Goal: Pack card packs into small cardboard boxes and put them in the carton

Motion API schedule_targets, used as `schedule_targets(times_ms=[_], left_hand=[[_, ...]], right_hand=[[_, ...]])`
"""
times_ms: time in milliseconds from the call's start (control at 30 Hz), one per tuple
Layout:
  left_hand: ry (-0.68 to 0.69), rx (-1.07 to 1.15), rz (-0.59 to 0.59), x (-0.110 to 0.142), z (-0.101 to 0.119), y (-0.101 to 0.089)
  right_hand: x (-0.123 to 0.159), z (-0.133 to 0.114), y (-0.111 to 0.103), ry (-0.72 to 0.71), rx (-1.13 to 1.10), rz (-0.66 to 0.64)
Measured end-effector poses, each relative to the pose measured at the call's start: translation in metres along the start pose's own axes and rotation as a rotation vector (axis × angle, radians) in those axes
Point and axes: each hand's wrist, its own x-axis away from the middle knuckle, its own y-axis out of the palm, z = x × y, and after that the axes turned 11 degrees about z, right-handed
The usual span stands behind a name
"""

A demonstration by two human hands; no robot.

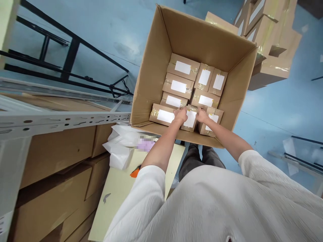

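Note:
A large open cardboard carton [156, 53] stands on the blue floor in front of me, packed with several small taped boxes that carry white labels. My left hand [180, 115] and my right hand [202, 115] reach down into its near side. Both grip the sides of one small labelled box [191, 118] in the front row, fingers curled over its top edges. A neighbouring small box [163, 115] lies to its left and another box [213, 119] to its right. Both sleeves are white.
A grey metal shelf rail [63, 119] runs at the left, with brown cartons [58, 148] under it. A pale board [118, 188] with white plastic bags [121, 144] and an orange tool [135, 172] lies by my knees. Stacked cartons [272, 37] stand at the far right.

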Motion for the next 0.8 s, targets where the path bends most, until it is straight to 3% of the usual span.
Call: schedule_targets(times_ms=[133, 300, 500, 633, 800], left_hand=[[-0.035, 0.006, -0.090, -0.009, 0.001, 0.013], [-0.046, 0.085, -0.047, -0.005, 0.009, 0.011], [-0.005, 0.333, 0.085, -0.007, 0.022, -0.008], [0.065, 0.378, 0.201, -0.020, 0.029, -0.022], [0.005, 0.391, 0.333, -0.031, 0.024, -0.031]], right_hand=[[-0.003, -0.008, 0.013, 0.170, -0.057, -0.091], [0.006, -0.008, 0.011, 0.172, -0.157, 0.027], [-0.004, -0.004, -0.009, 0.064, -0.104, 0.240], [-0.025, 0.001, -0.026, -0.042, 0.015, 0.235], [-0.056, -0.013, -0.033, -0.173, -0.017, 0.267]])
